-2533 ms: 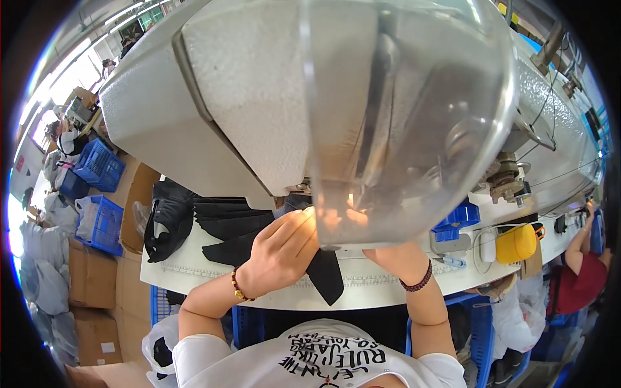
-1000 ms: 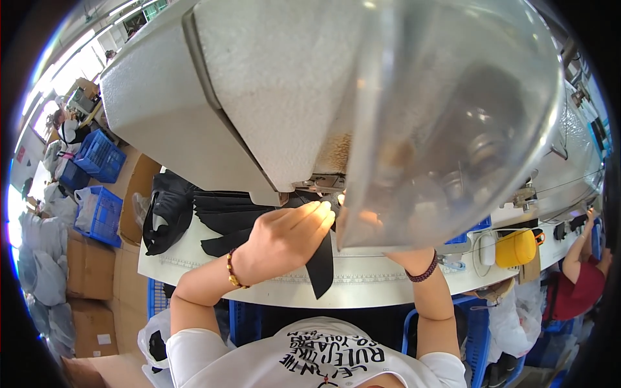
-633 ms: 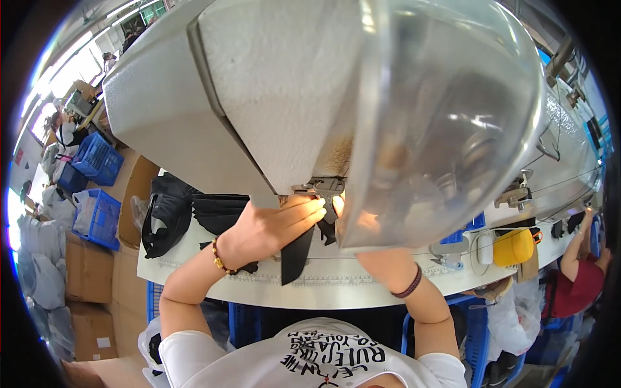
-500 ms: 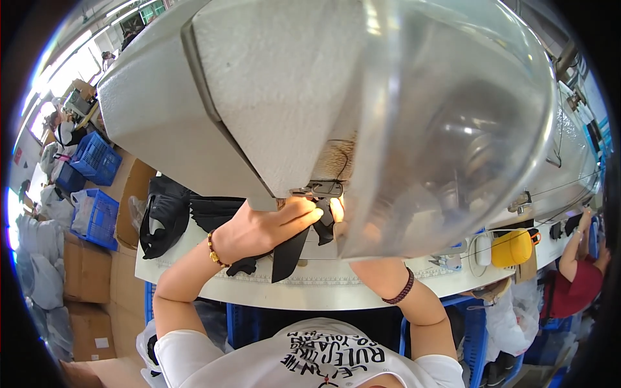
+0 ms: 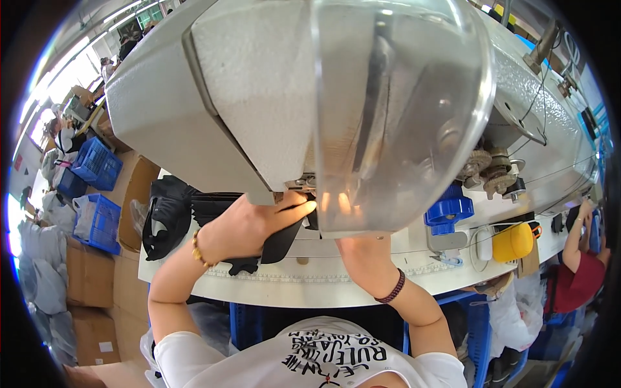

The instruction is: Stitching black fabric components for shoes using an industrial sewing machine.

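The dark piece of flat black cloth (image 5: 278,247) lies on the table under the person's left hand, one end slanting back toward the body, the other going in beside the small metal parts (image 5: 307,181) below the sewing head. That left hand (image 5: 249,223) has its fingers laid close together against the cloth, tips near those metal parts; whether the thumb pinches from below, I cannot tell. The right hand (image 5: 363,252) reaches in behind the rounded clear plastic guard (image 5: 401,129); its fingertips glow through, blurred, so I can't make out whether they grip anything.

From where I stand, this looks like the guiding step: cloth being lined up or fed at the needle area. The next move would call for both hands keeping the edge flat and true, fingertips clear of the needle.

Over it all looms the big off-white metal sewing machine (image 5: 259,97). To the left, on the curved white tabletop (image 5: 310,291), sit layered black cloth pieces (image 5: 217,205) and a crumpled black fabric bundle (image 5: 167,216); to the right, a rounded yellow case (image 5: 512,242).
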The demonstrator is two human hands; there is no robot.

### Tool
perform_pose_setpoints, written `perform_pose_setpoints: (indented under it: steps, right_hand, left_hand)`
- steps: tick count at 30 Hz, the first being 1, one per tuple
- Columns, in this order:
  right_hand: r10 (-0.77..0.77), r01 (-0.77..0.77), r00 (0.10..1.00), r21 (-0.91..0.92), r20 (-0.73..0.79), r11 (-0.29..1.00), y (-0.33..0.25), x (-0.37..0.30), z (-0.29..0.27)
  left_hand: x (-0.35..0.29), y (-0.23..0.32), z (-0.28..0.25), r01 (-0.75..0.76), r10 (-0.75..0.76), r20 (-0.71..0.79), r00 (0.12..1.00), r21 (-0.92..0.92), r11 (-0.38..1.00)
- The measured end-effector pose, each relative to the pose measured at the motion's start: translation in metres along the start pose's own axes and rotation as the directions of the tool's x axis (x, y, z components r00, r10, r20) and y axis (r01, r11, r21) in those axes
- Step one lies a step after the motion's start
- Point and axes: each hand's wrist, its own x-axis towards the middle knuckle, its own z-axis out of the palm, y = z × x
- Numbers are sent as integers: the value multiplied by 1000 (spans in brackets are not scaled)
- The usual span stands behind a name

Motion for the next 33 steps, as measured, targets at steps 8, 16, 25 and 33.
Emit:
perform_pose_setpoints:
  steps: [8, 16, 25, 33]
  right_hand:
    - [-42, 1, 998, 598, 54, 801, 5, -8, 0]
    - [32, 102, 970, 524, -240, 846, 23, 2, -3]
    - [-93, 191, 951, 326, -294, 926, 25, 2, 11]
    - [-77, 146, 964, 263, -256, 954, 23, -1, 29]
  left_hand:
    - [1, 39, 4, 153, -152, -72, 986, 8, 988]
    - [15, 34, 48, 287, -151, -470, 870, 231, 930]
    - [19, 36, 54, 148, 31, -490, 871, 323, 935]
    - [22, 37, 49, 129, 60, -487, 871, 346, 929]
